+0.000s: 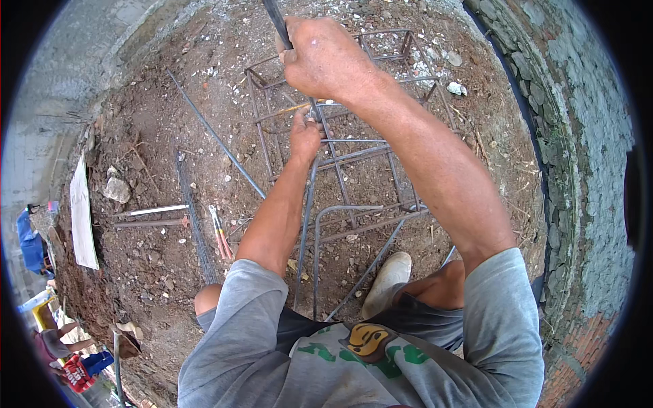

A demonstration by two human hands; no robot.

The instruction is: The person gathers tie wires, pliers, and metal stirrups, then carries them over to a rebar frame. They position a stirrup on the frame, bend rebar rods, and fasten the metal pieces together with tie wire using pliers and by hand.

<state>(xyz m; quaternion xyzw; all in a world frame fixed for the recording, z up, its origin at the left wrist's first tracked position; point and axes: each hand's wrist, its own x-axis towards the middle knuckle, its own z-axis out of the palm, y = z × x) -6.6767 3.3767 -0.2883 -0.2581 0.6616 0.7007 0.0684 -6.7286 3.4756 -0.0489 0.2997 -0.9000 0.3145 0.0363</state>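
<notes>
My right hand [323,58] is closed around a dark metal bar [275,19] that sticks up past the top of the view. Lower down, my left hand [305,134] has its fingers wrapped round a steel rod at the rebar cage [262,139]. Whether the bar and this rod are one piece is hidden by my right hand. The cage lies on the soil beneath both hands, made of brown rods and bent rectangular ties. A bent rebar [317,251] and other loose rods reach from it toward my legs.
Red-handled pliers [222,238] lie left of the cage, beside a bundle of thin wires [194,217]. A long rod [218,136] slants across the dirt. A stone-edged wall [554,204] runs along the right. At the lower left is another person [64,343].
</notes>
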